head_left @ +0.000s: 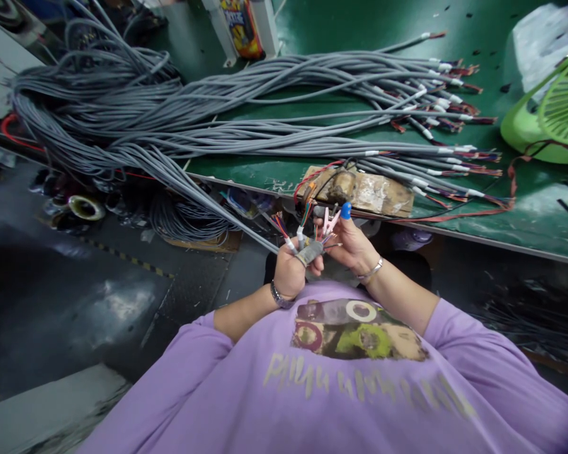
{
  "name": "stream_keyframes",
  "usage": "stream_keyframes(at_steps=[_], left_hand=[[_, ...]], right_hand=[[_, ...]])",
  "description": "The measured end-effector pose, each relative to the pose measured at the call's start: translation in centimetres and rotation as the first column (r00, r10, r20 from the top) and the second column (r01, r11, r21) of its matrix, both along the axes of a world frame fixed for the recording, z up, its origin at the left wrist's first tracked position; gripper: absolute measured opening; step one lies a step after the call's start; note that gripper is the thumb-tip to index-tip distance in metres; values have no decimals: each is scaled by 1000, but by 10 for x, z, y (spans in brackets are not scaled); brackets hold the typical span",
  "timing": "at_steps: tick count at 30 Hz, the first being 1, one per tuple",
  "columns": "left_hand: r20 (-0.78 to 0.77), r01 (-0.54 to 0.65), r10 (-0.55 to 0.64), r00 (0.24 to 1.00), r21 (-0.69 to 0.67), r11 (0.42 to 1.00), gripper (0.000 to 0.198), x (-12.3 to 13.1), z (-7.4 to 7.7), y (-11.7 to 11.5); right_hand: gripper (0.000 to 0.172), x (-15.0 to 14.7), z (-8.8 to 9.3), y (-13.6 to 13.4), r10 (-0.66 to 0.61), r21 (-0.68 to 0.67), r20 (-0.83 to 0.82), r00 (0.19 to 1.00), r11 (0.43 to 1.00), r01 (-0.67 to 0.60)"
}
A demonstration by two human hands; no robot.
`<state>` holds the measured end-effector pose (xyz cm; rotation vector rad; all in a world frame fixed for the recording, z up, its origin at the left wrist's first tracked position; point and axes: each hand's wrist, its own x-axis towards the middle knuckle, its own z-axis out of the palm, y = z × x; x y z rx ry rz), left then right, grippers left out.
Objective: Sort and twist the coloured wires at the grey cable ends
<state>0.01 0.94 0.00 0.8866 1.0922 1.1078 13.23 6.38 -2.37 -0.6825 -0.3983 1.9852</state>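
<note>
My left hand (pixel 291 270) is closed around the end of a grey cable (pixel 227 211), a grey wrap on one finger; the cable's coloured wires (pixel 280 225) fan out above the fist. My right hand (pixel 350 243) pinches a small pink clip (pixel 330 221) against those wire tips; a blue cap (pixel 346 210) covers one fingertip. Both hands sit just in front of the bench edge, below a brown taped block (pixel 369 189) with red and black leads. I wear a purple printed shirt, and there is a band on each wrist.
A big bundle of grey cables (pixel 227 107) with stripped coloured ends lies across the green bench (pixel 525 214) and hangs off its left edge. A green fan (pixel 549 107) stands at right. Tape rolls (pixel 86 207) and clutter lie under the bench at left.
</note>
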Motion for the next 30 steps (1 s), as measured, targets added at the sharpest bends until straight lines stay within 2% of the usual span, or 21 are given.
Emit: stream_keyframes(at_steps=[11, 16, 22, 30], left_hand=[[-21, -12, 11, 1000, -47, 999, 36, -1, -3, 0], [-38, 5, -7, 999, -65, 998, 36, -1, -4, 0], [-79, 4, -10, 997, -68, 998, 41, 2, 0, 5], [-99, 15, -21, 995, -69, 998, 39, 0, -2, 4]], right_hand=[[38, -3, 2, 1, -89, -113, -67, 994, 990, 81], [39, -4, 4, 1, -93, -117, -53, 994, 989, 86], [47, -4, 4, 1, -79, -57, -54, 995, 996, 76], [48, -5, 1, 0, -87, -23, -3, 996, 996, 87]])
